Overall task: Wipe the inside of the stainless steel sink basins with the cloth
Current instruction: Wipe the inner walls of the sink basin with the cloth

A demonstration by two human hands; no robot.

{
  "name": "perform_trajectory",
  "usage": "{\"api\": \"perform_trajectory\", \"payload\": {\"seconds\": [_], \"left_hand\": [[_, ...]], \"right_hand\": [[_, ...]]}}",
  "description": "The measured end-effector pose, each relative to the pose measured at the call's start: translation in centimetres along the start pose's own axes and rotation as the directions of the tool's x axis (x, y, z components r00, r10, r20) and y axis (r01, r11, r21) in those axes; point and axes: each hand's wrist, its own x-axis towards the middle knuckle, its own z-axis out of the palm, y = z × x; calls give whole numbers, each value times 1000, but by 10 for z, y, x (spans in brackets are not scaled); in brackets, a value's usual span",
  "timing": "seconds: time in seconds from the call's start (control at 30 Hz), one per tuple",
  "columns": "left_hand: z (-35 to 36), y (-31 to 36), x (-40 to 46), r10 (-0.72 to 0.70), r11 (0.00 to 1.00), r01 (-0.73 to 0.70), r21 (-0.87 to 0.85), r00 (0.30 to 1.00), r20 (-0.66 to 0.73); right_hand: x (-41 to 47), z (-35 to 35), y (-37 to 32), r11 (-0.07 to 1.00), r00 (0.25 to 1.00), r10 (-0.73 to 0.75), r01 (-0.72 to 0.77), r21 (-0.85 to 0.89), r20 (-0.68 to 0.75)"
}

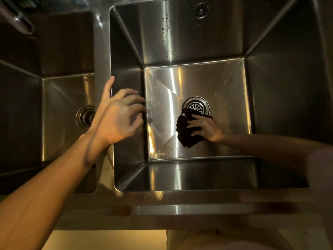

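I see the black cloth (187, 129) flat on the floor of the right basin (198, 83), just near of the drain (196, 106), touching its rim. My right hand (207, 128) presses it, fingers spread. My left hand (118, 114) rests on the divider (102, 56) betw. basins, fingers loosely curled, prob. holding nothing. Left basin (59, 109) sits beyond.

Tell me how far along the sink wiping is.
In hand: the right hand presses the dark cloth on the right basin floor beside the drain strainer. The left hand braces on the divider. Done: nothing looks clearly finished; the floor is streaky. Left: droplets dot the back wall near the overflow, and the left basin looks untouched.
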Motion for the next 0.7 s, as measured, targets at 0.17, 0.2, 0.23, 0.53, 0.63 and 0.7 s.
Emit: {"api": "perform_trajectory", "payload": {"seconds": [0.17,0.2,0.23,0.53,0.63,0.7], "left_hand": [[-1,-1,0,-1,1000,1,1,1000,15],[-1,-1,0,-1,1000,1,0,1000,18],[-1,-1,0,-3,1000,3,0,1000,18],[-7,4,0,-23,998,18,56,996,86],[-8,4,0,-16,995,5,95,993,117],[-11,4,0,-25,994,8,108,988,154]], "right_hand": [[-41,2,14,947,951,-209,255,-196,227],[-49,-4,18,914,939,-192,277,-296,286],[-56,-12,22,883,928,-142,276,-380,343],[-51,-60,3,897,903,4,187,-401,429],[-34,-70,-23,934,956,27,80,-348,294],[-20,-75,-45,927,979,39,39,-372,200]]}}
